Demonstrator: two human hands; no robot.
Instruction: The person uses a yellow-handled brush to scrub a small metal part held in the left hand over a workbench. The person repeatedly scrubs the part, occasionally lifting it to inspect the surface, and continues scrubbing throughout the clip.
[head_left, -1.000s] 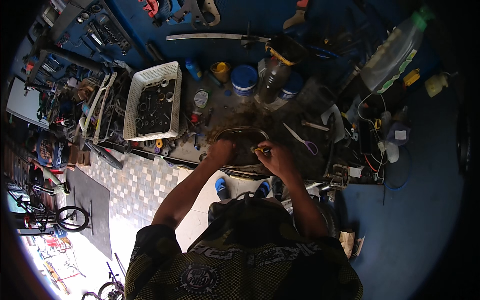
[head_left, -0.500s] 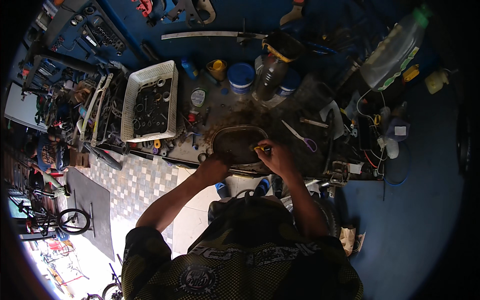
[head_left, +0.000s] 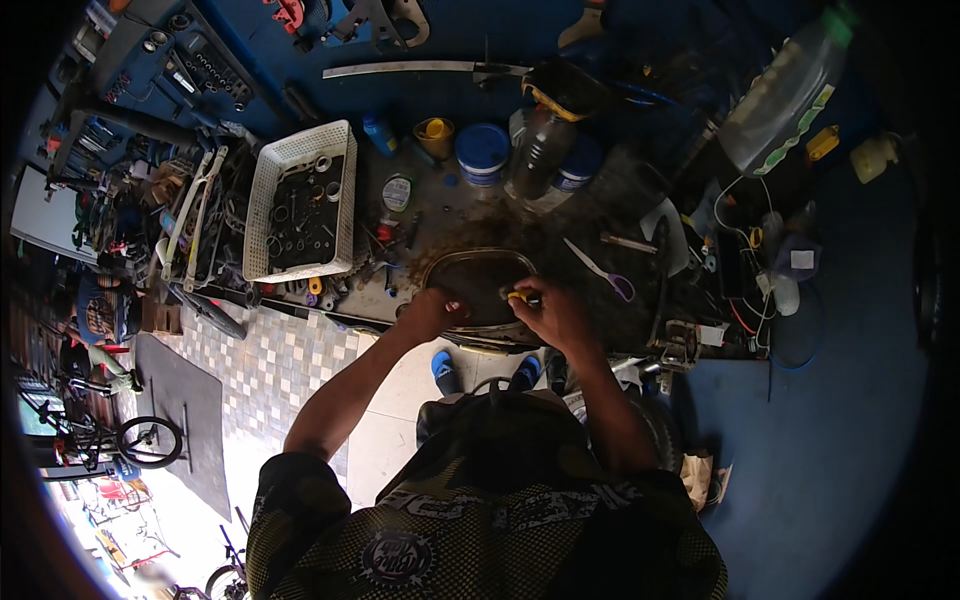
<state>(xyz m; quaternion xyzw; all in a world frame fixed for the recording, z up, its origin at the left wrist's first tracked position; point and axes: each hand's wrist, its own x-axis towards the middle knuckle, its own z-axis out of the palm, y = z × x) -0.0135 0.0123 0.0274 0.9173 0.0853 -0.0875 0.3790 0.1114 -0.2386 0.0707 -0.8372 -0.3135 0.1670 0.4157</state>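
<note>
A dark, shallow oval tray [head_left: 478,253] stands at the front edge of the cluttered workbench, its inside dark and wet-looking. Over its right side my right hand [head_left: 556,318] is closed around a small yellow-handled brush [head_left: 519,297], whose tan tip points left. At the tray's left rim is my left hand [head_left: 428,314], its fingers curled together. A pale spot shows at those fingertips; whether it is a small part or a nail I cannot make out. Right of the tray lie scissors [head_left: 600,272] with a purple handle.
A cream plastic basket [head_left: 350,215] of rings and small metal parts stands to the left. Behind the tray are a blue-lidded tub [head_left: 482,150], a dark bottle [head_left: 540,150] and a yellow cup [head_left: 434,137]. Cables and a clear jug [head_left: 785,110] are at right.
My left hand has risen slightly away from my body and turned, so its fingertips now show. My right hand with the brush has stayed in nearly the same place.
</note>
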